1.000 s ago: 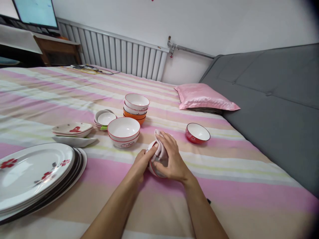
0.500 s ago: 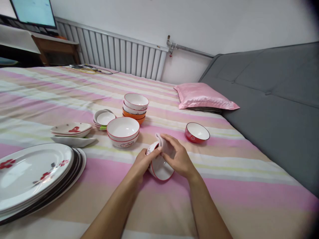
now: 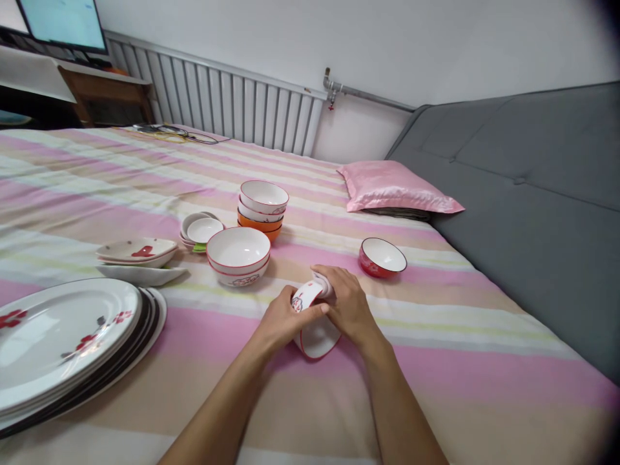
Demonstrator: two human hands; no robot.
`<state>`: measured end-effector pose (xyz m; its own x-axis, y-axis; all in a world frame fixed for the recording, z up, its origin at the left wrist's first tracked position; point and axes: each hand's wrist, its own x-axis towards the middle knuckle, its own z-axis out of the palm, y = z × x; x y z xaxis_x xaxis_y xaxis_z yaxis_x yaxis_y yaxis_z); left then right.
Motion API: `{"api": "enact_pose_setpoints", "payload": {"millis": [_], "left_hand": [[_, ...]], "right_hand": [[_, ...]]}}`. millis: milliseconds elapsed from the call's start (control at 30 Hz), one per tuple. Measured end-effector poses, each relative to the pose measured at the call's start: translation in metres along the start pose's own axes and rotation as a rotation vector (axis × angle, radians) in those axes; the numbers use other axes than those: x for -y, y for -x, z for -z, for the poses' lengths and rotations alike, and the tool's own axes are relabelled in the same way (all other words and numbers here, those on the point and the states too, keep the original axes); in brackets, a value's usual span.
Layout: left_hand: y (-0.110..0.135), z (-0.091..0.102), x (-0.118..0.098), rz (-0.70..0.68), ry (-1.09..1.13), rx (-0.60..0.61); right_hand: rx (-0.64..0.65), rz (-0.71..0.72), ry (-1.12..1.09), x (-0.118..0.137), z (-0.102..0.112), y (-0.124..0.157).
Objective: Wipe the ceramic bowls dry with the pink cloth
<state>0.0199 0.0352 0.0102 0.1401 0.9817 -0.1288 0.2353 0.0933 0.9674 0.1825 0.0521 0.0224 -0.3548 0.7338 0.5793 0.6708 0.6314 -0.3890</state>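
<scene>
A white bowl point(image 3: 320, 337) with a red rim and a floral print on its outside is tilted on its side, its opening towards me. My left hand point(image 3: 290, 318) grips it from the left, the thumb lying over the rim into the opening. Around the far right rim, my right hand point(image 3: 346, 303) is closed on a pale folded cloth point(image 3: 323, 284), which is pressed against the bowl. Part of the bowl and most of the cloth are hidden by my fingers.
Two stacked white bowls point(image 3: 238, 252) stand left of my hands, a taller bowl stack point(image 3: 264, 200) behind them. A red bowl point(image 3: 382, 257) sits to the right. Small dishes point(image 3: 204, 230), boat-shaped dishes point(image 3: 138, 252) and a plate stack point(image 3: 68, 336) lie left. A pink pillow point(image 3: 397, 184) is farther back.
The bowl has turned in my hands, showing more of its printed outside. My right hand has moved slightly right and down with the cloth, wrapping the rim. Other dishes have not moved.
</scene>
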Motion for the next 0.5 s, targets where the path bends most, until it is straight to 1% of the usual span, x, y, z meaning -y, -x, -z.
{"api": "enact_pose_setpoints", "payload": {"millis": [67,133,333,500], "left_hand": [[0.0001,0.0,-0.0005,0.006,-0.001,0.013],[0.0005,0.0003,-0.002,0.005,0.017,0.015],[0.0034,0.0023,-0.0086,0.024,0.038,0.026],[0.0044,0.0032,-0.01,0.057,0.061,0.019]], "right_hand": [[0.009,0.002,0.024,0.0,-0.0008,0.0004],[-0.011,-0.008,0.041,0.0,-0.003,0.0013],[-0.155,-0.031,0.011,0.0015,-0.0085,0.0027],[-0.226,-0.04,0.028,0.0067,-0.0017,-0.0007]]}}
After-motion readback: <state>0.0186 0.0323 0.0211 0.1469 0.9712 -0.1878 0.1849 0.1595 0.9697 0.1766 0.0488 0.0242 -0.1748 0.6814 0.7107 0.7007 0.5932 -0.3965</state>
